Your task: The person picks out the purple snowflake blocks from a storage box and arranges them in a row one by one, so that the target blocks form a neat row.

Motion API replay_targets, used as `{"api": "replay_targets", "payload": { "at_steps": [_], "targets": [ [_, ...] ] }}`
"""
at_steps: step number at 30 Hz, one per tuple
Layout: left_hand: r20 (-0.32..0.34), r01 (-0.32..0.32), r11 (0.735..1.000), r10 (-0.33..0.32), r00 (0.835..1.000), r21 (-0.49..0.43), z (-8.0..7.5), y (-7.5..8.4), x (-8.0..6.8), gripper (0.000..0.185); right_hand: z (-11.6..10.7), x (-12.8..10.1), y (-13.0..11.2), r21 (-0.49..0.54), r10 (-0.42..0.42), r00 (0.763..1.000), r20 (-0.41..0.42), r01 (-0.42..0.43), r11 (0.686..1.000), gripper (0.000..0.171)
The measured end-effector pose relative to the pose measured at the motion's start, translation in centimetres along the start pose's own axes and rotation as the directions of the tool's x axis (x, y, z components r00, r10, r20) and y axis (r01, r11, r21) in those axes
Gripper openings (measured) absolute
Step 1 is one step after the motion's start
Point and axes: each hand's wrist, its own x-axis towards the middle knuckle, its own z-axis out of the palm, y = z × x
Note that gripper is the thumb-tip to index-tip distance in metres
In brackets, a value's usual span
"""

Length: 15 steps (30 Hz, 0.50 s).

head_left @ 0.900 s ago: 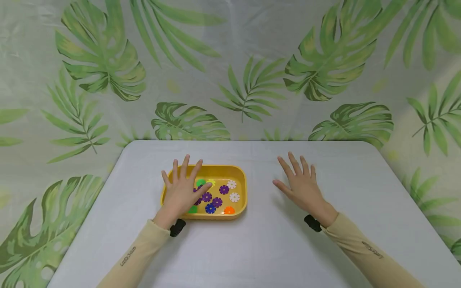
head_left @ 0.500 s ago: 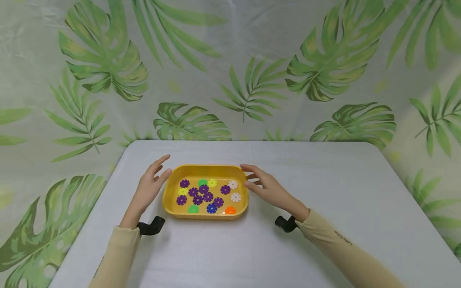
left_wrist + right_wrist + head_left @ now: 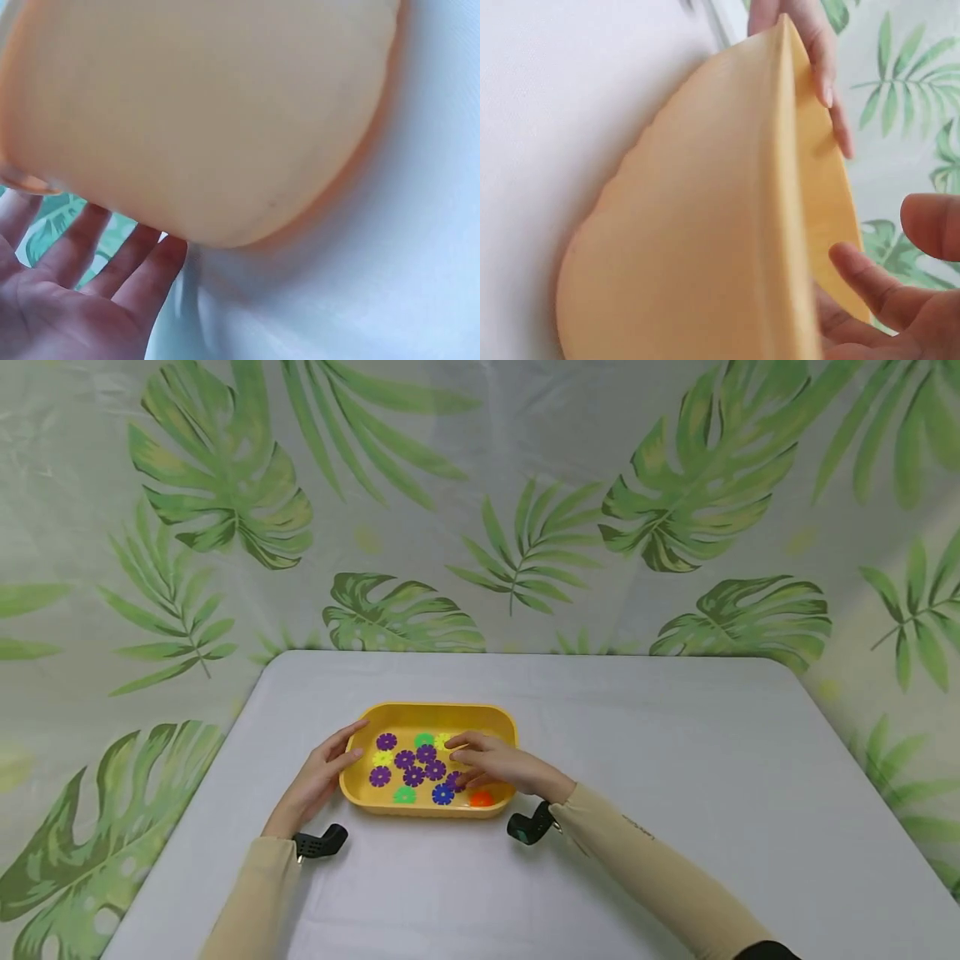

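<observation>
A yellow tray (image 3: pixel 435 810) holds several notched plastic discs, among them purple discs (image 3: pixel 413 777), a blue disc (image 3: pixel 442 794), a green disc (image 3: pixel 405 795) and an orange disc (image 3: pixel 481 797). My left hand (image 3: pixel 318 777) rests at the tray's left end, its fingers (image 3: pixel 154 274) reaching over the rim. My right hand (image 3: pixel 506 766) reaches across the right rim, its loosely bent fingers (image 3: pixel 870 281) above the discs. I see no disc between them. That hand covers the right part of the tray, where no white disc shows.
The tray stands on a white-covered table (image 3: pixel 660 727). A leaf-patterned cloth (image 3: pixel 525 543) hangs behind the table's back edge. A black wrist device sits below each hand: a left device (image 3: pixel 321 841) and a right device (image 3: pixel 529 823).
Both hands first drew back from being spread flat. My left hand then moved onto the tray's left rim, while my right hand moved left over the discs. The tray stays in place.
</observation>
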Motion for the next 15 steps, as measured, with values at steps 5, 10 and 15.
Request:
{"api": "replay_targets", "payload": {
  "at_steps": [5, 10, 15],
  "targets": [
    [-0.011, -0.007, 1.0, 0.007, 1.0, -0.011, -0.1, -0.6, 0.0, 0.055, 0.5, 0.9, 0.4, 0.008, 0.08, 0.997, -0.02, -0.08, 0.997, 0.041],
    [-0.016, -0.021, 1.0, 0.021, 1.0, 0.0, -0.1, -0.8, 0.0, 0.055, 0.9, 1.7, 0.6, -0.039, 0.133, 0.991, -0.03, -0.134, 0.99, 0.039],
    [-0.02, -0.031, 1.0, 0.031, 0.999, 0.0, 0.1, -0.9, 0.0, 0.053, 1.2, 2.3, 1.0, -0.071, 0.138, 0.989, -0.055, -0.141, 0.987, 0.027]
  ]
}}
